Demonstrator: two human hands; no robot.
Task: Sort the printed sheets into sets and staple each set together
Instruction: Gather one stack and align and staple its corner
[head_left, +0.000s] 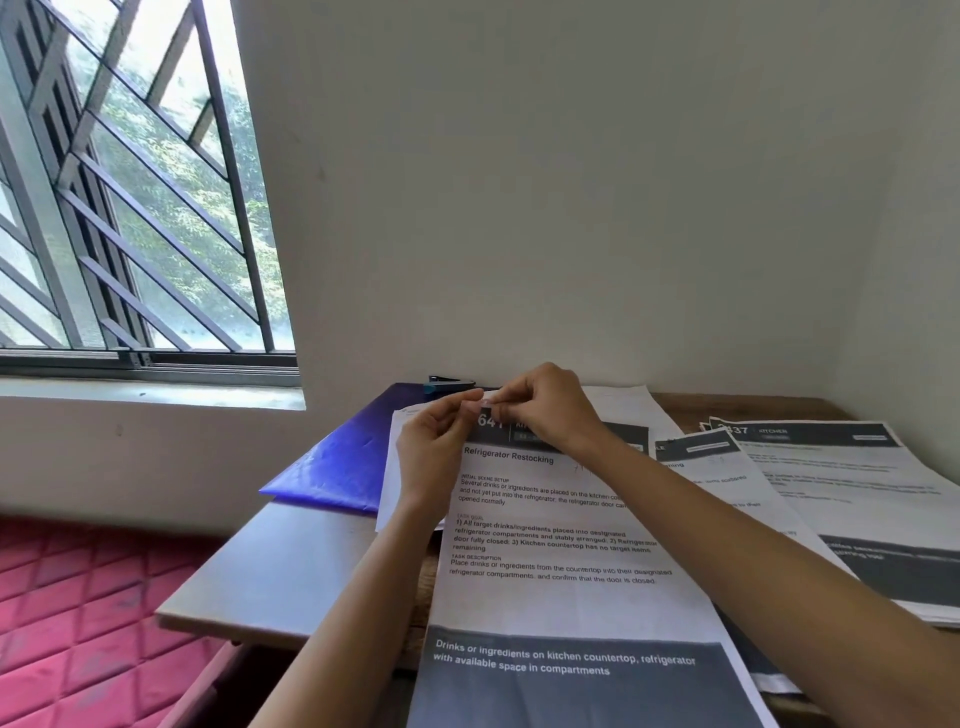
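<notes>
Left hand (435, 448) and right hand (546, 410) pinch the thin printed sheet (563, 603).

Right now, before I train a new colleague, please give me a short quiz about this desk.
1. True or false: the stapler lies by the wall, in neither hand.
2. The left hand and the right hand both pinch: A) the stapler, B) the top sheet's far edge, C) nothing.
3. Fill in: the top sheet's title reads "Refrigerator ____".
Key: 1 true; 2 B; 3 Restocking.
</notes>
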